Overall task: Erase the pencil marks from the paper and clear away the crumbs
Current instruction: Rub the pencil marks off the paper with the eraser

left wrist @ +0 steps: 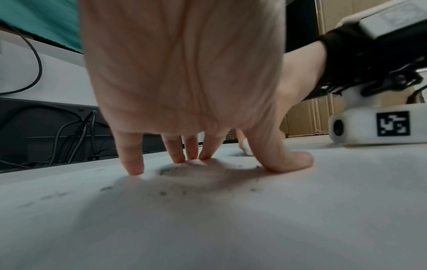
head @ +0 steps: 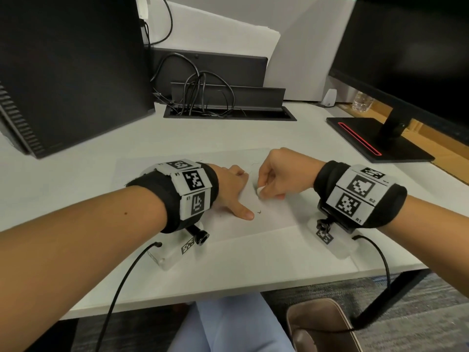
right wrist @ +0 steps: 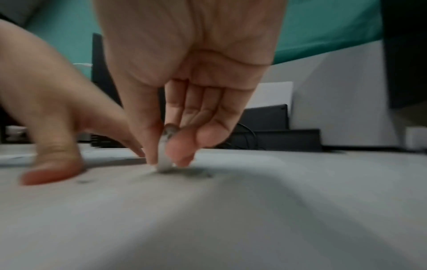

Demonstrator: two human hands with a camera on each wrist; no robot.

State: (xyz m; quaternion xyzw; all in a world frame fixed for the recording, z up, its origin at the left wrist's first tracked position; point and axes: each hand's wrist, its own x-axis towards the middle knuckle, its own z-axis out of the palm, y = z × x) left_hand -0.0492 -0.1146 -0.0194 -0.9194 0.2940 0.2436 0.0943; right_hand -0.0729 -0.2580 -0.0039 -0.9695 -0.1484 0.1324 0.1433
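A white sheet of paper (head: 269, 219) lies flat on the desk in front of me. My left hand (head: 233, 189) presses down on it with straight, spread fingers (left wrist: 131, 160) and thumb (left wrist: 286, 162). My right hand (head: 276, 179) pinches a small white eraser (head: 261, 191) between thumb and fingers, its tip on the paper (right wrist: 300, 210) just right of the left hand. In the right wrist view the eraser (right wrist: 164, 160) touches a grey smudge. Dark eraser crumbs (left wrist: 161, 192) are scattered near the left fingertips, and one small dark crumb (head: 259, 212) sits by the left thumb.
A black computer tower (head: 68, 72) stands at the back left. A cable tray with black wires (head: 228, 107) runs along the back middle. A monitor stand (head: 378, 138) sits at the right. The desk's front edge (head: 228, 293) is close to me.
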